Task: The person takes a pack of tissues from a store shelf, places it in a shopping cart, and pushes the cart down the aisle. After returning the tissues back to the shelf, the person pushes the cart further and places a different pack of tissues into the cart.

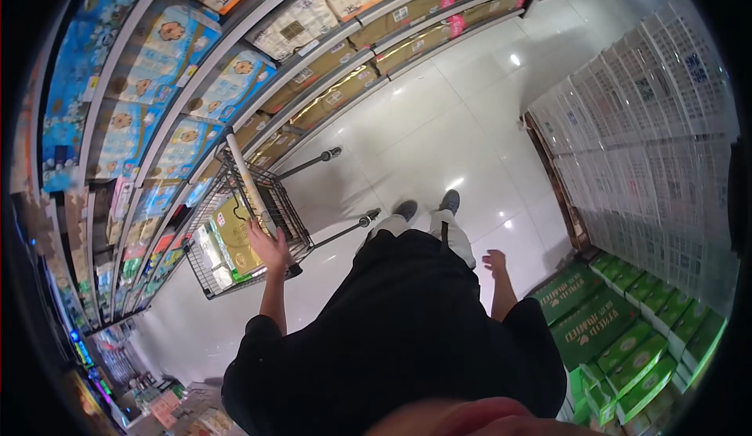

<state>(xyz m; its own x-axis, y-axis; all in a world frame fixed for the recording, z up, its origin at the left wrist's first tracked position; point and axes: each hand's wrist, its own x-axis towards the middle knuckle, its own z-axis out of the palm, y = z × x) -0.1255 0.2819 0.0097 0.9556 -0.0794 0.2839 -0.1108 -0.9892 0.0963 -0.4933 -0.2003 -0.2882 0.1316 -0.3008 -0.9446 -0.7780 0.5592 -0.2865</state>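
My left hand [268,246] is at the near end of the shopping cart's pale handle [247,176], its fingers stretched out and the thumb apart. Whether the palm touches the handle, I cannot tell. Below that hand, the wire shopping cart [294,215] holds a gold package [233,235] and a white and green package [210,252]. On my other side, my right hand [495,262] hangs beside my leg with loosely bent fingers and nothing in it.
Shelves on the left carry blue tissue packs [168,44] and gold packs [325,95]. To the right stand a tall stack of white, plastic-wrapped packs [634,115] and green boxes [595,314]. Shiny floor tiles [439,138] run between them.
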